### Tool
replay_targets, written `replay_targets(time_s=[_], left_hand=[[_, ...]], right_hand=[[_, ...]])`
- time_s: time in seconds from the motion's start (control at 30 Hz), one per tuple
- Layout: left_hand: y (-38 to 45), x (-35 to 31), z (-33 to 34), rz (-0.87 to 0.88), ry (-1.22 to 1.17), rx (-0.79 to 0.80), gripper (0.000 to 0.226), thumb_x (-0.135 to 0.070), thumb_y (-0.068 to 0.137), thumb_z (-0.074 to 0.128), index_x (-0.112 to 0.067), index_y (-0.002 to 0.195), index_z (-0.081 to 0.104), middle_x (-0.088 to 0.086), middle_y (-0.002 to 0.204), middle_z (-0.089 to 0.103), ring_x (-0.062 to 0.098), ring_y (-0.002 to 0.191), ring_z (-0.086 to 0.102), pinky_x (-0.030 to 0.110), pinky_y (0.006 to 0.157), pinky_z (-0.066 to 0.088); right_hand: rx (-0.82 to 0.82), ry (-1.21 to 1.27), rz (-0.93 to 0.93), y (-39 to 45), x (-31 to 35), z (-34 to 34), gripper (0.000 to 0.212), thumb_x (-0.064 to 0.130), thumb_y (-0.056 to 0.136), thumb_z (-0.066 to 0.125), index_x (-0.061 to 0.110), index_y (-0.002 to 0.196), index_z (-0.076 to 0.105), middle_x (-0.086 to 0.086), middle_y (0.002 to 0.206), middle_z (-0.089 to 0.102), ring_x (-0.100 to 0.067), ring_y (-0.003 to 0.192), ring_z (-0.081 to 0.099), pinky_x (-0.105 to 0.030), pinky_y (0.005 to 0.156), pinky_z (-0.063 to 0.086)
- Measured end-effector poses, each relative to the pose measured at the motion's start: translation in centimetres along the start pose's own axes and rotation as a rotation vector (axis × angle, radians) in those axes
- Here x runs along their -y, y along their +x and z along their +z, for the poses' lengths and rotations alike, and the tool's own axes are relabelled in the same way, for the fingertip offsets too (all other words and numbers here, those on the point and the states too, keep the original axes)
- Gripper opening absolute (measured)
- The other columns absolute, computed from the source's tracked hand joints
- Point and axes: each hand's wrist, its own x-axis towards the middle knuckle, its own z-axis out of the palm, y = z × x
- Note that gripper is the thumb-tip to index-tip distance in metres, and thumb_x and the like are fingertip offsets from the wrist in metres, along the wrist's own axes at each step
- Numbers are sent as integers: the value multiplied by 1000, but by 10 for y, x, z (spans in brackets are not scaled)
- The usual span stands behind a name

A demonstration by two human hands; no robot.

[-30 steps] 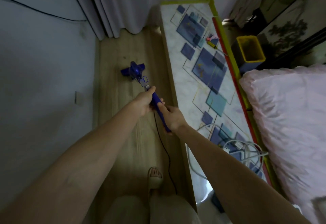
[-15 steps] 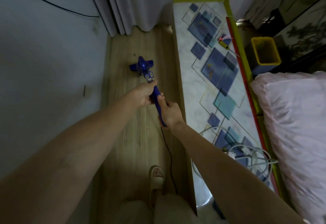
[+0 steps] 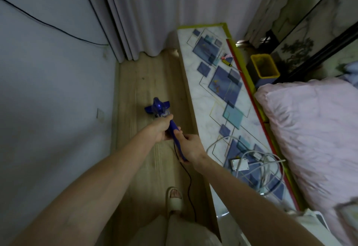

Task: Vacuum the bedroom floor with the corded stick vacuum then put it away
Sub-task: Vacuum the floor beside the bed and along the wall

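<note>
Far left: smooth pale wall (image 3: 48,94), matte, crossed by a thin dark cable (image 3: 48,25), with a small square plate low down. Next to it, grey curtain (image 3: 147,13) hanging in soft vertical folds down to the floor. Between wall and cabinet, a narrow strip of light wood-grain floor (image 3: 135,82), planks running away toward the curtain; bare boards ahead of the vacuum head up to the curtain hem, little room to either side.

On that strip, blue corded stick vacuum (image 3: 159,108): glossy plastic, wedge-shaped head flat on the boards, closer to the wall side, slim blue handle rising back toward the camera. Left hand (image 3: 161,128) wrapped around the upper shaft just behind the head. Right hand (image 3: 190,148) gripping the handle lower down, fingers curled round it, touching the left hand's fingertips. Thin black cord (image 3: 188,176) trailing from the handle end down past a cream slipper (image 3: 174,198).

Right of the strip, long low cabinet (image 3: 205,98), straight-edged, top glossy marble-look with blue and teal rectangles. On it, a yellow-handled screwdriver (image 3: 227,63) far off and a tangle of white cables (image 3: 257,160) nearby. Beyond its far edge, yellow-rimmed bin (image 3: 265,67), then crumpled pink bedding (image 3: 313,129).
</note>
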Motion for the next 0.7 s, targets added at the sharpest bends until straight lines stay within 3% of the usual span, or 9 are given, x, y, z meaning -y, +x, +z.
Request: replay_targets(time_s=[0.17, 0.4, 0.7], left_hand=[[-48, 46, -28, -28, 28, 1, 32, -28, 100, 49, -3, 121, 49, 17, 85, 60, 26, 68, 61, 40, 66, 52], [-92, 100, -53, -61, 39, 2, 37, -31, 97, 55, -2, 120, 55, 14, 83, 66, 24, 67, 65, 38, 54, 54], [-90, 114, -59, -32, -31, 60, 36, -29, 98, 53, -5, 124, 48, 16, 91, 64, 23, 72, 66, 37, 56, 55]], right_hand=[[16, 102, 63, -69, -25, 39, 43, 46, 98, 45, 6, 106, 57, -3, 69, 55, -8, 45, 47, -18, 40, 41], [-36, 117, 106, -145, -47, 69, 44, 48, 97, 47, 6, 105, 56, -4, 63, 56, -10, 41, 48, -21, 40, 41], [-46, 47, 86, -144, -61, 74, 43, 52, 97, 43, 12, 104, 56, -3, 62, 55, -10, 41, 48, -20, 37, 39]])
